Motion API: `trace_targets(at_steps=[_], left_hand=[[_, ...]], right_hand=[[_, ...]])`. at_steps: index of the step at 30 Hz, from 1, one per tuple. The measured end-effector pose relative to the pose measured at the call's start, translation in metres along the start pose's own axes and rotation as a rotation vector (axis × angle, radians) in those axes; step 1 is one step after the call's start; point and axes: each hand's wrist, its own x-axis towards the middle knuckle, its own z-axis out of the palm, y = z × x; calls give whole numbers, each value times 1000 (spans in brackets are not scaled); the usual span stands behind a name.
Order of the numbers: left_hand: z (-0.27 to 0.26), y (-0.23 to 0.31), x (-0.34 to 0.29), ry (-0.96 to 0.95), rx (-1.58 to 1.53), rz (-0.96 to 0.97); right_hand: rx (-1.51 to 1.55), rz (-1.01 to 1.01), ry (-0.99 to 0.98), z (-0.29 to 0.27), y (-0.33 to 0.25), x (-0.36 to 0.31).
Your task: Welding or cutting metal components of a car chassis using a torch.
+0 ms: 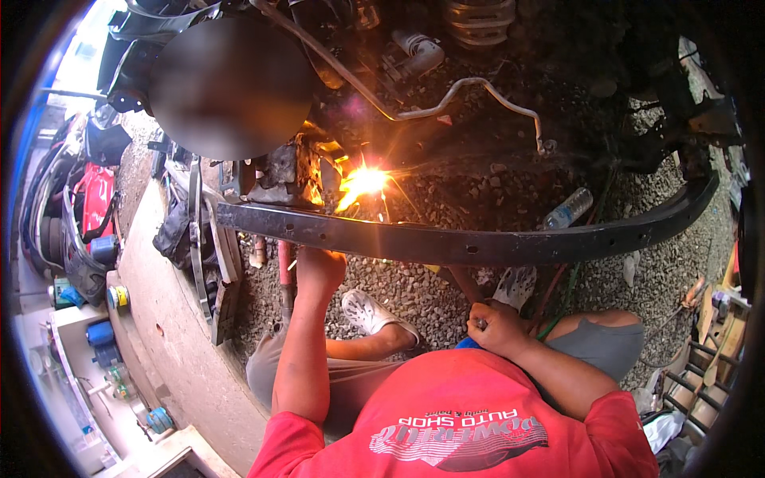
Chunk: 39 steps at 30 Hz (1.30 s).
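- Your left hand (319, 267), frame centre, reaches under the black steel beam (478, 243); its grip can't be told.
- Your right hand (492, 327) is closed on a thin rod (466, 288).
- Flame (362, 183) burns just above the beam's upper edge.

Flame glare (362, 182), dim surroundings, fisheye vignette

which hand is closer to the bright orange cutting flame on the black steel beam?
Left. The left hand is raised just under the black steel beam, slightly below-left of the bright orange cutting flame. The right hand sits lower and to the right, near the knee.
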Motion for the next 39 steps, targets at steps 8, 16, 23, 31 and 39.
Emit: trace_targets(at_steps=[8, 16, 23, 31, 39], left_hand=[[11, -14, -3, -27, 25, 14], [9, -11, 0, -37, 2, 39], [6, -4, 2, -24, 8, 28], [12, -6, 7, -47, 47, 76], [30, -19, 6, -51, 19, 99]], right_hand=[[14, -3, -12, 1, 3, 1], [3, -3, 27, 0, -1, 1], [-20, -4, 5, -2, 1, 1], [-5, 9, 9, -1, 3, 0], [-15, 13, 14, -1, 2, 0]])
